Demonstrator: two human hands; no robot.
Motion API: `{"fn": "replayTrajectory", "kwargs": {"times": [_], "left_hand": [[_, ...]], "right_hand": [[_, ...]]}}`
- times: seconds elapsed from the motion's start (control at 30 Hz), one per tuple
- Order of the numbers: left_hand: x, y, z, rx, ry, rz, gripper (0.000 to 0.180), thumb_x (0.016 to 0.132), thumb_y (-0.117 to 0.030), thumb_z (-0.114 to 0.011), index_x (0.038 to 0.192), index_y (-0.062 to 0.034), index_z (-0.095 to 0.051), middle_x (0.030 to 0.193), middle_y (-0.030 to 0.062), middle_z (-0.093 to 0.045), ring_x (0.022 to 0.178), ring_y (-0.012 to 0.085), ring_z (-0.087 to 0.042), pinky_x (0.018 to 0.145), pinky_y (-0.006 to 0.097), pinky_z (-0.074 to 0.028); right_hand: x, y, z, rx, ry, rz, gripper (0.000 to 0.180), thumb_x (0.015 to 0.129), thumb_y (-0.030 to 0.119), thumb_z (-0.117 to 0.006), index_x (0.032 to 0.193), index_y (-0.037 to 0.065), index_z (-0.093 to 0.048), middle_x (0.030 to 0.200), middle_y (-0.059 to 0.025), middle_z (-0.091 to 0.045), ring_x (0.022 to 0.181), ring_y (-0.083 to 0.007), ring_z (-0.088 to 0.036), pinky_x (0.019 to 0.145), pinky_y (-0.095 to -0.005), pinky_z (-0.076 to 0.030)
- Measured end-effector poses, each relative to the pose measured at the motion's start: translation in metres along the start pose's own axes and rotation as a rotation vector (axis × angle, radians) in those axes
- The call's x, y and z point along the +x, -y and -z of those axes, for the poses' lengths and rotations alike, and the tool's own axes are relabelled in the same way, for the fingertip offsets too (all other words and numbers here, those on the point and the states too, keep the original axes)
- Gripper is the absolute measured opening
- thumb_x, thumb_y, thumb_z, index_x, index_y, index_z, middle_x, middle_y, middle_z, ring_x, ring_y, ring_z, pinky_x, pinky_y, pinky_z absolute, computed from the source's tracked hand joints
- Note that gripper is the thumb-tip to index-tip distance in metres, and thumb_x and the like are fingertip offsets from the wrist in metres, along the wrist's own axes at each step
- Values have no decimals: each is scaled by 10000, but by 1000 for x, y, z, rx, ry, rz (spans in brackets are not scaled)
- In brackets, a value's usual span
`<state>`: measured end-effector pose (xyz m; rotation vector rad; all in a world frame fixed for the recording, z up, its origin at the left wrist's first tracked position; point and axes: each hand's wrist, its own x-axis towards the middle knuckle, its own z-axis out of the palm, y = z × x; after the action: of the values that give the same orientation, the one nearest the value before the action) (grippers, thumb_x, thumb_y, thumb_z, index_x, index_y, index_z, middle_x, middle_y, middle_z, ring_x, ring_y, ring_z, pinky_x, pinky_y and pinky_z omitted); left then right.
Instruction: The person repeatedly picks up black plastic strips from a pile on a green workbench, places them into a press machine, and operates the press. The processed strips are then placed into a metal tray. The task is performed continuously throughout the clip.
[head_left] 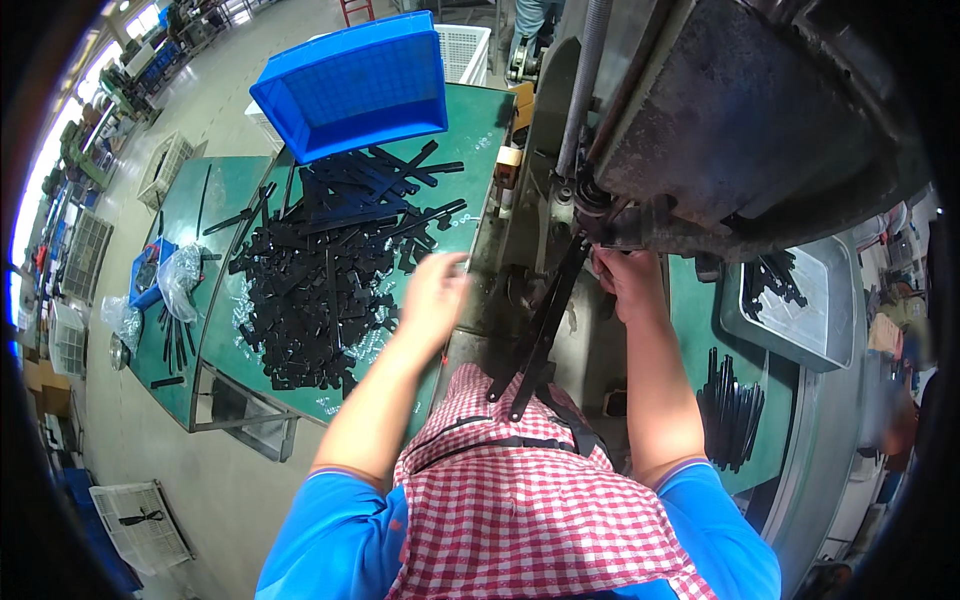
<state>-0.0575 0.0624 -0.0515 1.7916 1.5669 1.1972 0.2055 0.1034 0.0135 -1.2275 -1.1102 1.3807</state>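
A pair of long black metal strips slants from the machine's tool down toward my apron, joined or overlapping at the upper end. My right hand is closed at that upper end, just below the tool; its fingertips are partly hidden. My left hand hovers by the right edge of the green table, slightly blurred, with its fingers pinched together. Whatever they hold is too small to name. Beside it lies a large heap of black metal pieces, with small shiny parts scattered around.
A blue bin tilts over the heap's far end. The large grey machine head overhangs the right side. At right stand a grey tray with black parts and a row of dark strips. Plastic bags lie far left.
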Motion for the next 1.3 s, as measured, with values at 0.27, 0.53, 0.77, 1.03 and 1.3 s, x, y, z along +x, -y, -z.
{"fn": "replayTrajectory", "kwargs": {"times": [0.27, 0.53, 0.77, 1.03, 1.3], "left_hand": [[-10, 133, 48, 744, 142, 228, 244, 718, -145, -657, 959, -108, -643, 994, 89, -578, 964, 268, -558, 802, 371, -469], [-2, 151, 43, 998, 258, 196, 160, 802, -138, -513, 900, -52, -604, 964, 115, -579, 923, 285, -558, 747, 383, -481], [4, 31, 45, -294, 97, 223, 236, 799, -27, -563, 1034, -7, -544, 916, 148, -622, 807, 240, -621, 736, 289, -481], [-15, -114, 18, -216, 276, -302, 282, 671, -40, -703, 915, -21, -563, 845, 126, -624, 774, 271, -631, 687, 340, -507], [-24, -104, 12, -442, 332, -201, 208, 701, -125, -722, 838, -23, -604, 787, 92, -586, 699, 229, -591, 596, 293, -482]], "right_hand": [[5, -12, -7, -35, -12, 192, 125, 807, 131, -630, 900, 79, -565, 668, 2, -538, 492, -38, -430, 391, -176, -253], [0, -1, -4, -134, -3, 97, 130, 821, 137, -624, 856, 35, -553, 707, -10, -558, 608, -97, -522, 529, -246, -396], [-45, -13, 0, 105, -353, 84, 162, 836, 230, -611, 836, 129, -483, 620, 34, -456, 453, -45, -353, 375, -195, -208], [-117, 0, -49, 179, 61, 30, 231, 749, 100, -708, 904, 15, -559, 710, 49, -491, 639, -27, -442, 586, -177, -362], [-113, 1, -41, -206, 40, 131, 188, 747, 118, -713, 848, 20, -588, 608, 26, -506, 564, -61, -467, 516, -227, -384]]}}
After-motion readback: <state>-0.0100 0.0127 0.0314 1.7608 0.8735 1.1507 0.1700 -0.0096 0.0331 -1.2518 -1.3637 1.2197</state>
